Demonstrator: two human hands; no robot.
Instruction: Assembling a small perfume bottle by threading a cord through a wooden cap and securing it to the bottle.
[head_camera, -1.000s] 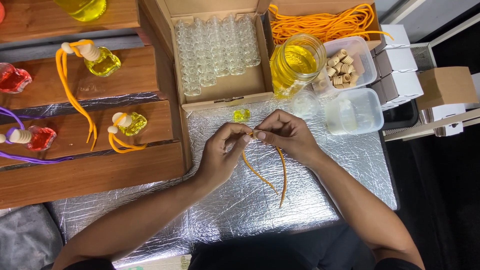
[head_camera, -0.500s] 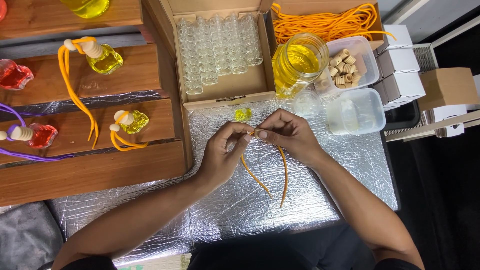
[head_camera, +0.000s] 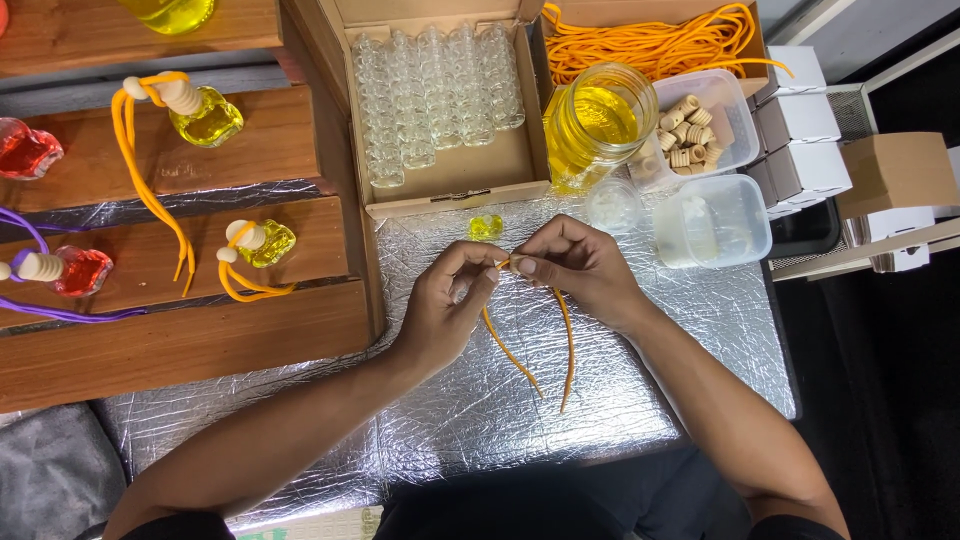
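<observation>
- I see both hands meeting over the foil-covered worktop, just in front of the small yellow-filled bottle.
- Left hand: fingers curled and pinched on something small and pale at the top of the orange cord. I can't tell what the small piece is; it's mostly hidden.
- Right hand: thumb and forefinger clenched on the same cord end, tips touching the left hand's tips.
- Key relation: the pinch point sits between the 2 hands, and the cord lies below it. Its 2 strands hang toward me, 1 running down-right from the left hand, the other nearly straight down from the right.
- Long axis of the cord: roughly away-to-near, free ends resting on the foil and well apart from both palms.
- Nearer hand: equal at the pinch. The right hand is closer to the straight strand, the left to the slanted 1.
- Yellow bottle is just beyond the fingertips, not touched, slightly left of the pinch.
- Beyond that: cardboard box of empty glass bottles, jar of yellow liquid, tub of wooden caps, box of orange cords.
</observation>
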